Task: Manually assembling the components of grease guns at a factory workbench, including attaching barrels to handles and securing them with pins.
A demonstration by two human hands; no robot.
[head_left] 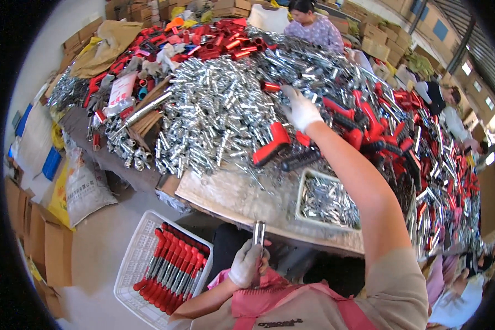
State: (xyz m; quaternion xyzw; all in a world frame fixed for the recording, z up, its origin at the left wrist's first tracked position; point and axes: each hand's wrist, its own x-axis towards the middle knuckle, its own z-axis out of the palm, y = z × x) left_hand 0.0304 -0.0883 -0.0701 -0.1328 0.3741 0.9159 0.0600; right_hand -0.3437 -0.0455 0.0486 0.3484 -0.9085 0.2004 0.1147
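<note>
My left hand (246, 265), in a whitish glove, is wrapped round a shiny metal tube (259, 234) held upright in front of my apron. My right hand (302, 111), also gloved, reaches far out over the heap of metal parts (220, 110). Its fingers are stretched toward a short red tube (270, 87), and I cannot tell whether they touch it. Below that arm lie a red-and-black grip (272, 144) and several more red handles (371, 121).
A white tray of small metal pins (300, 201) sits at the table's near edge (220, 192). At lower left, a white basket (127, 264) holds several red-handled tools (173, 267). A filled sack (88, 187) and cardboard boxes (52, 242) stand on the floor. Another person (316, 30) is across the heap.
</note>
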